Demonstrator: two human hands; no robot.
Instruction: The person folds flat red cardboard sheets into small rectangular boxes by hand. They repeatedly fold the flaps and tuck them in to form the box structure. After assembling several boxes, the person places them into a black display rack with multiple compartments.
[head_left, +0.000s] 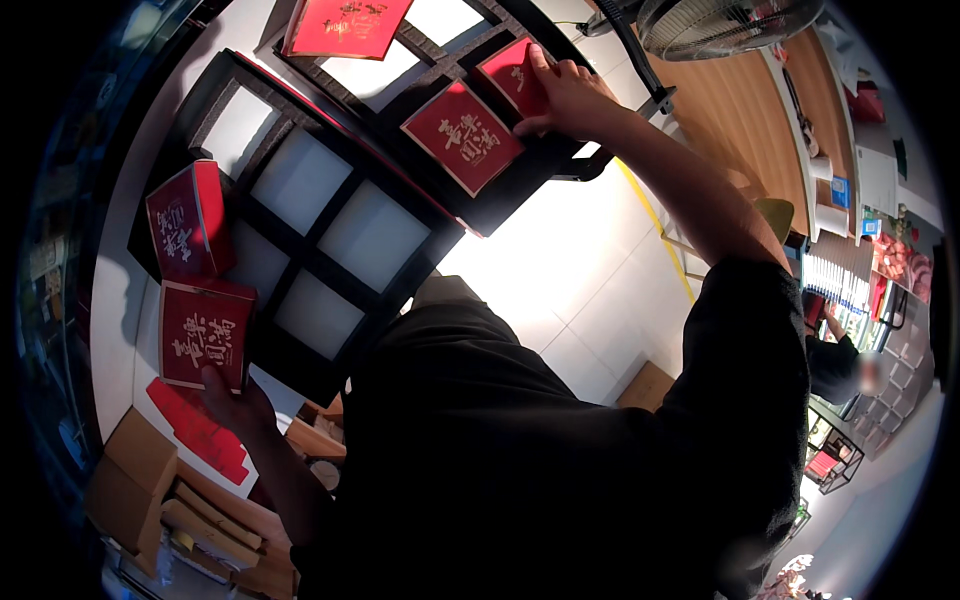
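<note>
Over black gridded trays (312, 238) and a white desk (125, 350), a person in a dark top handles red boxes with metallic lettering. At lower left, the left hand's grip (240, 402) is closed on the edge of one box (205, 335), thumb on its face; another box (185, 222) stands just above. At upper right, the right hand's grip (575, 100) spreads part-open over a box (512, 80) near a square box (463, 138), though whether it clasps or merely presses is hard to tell.
</note>
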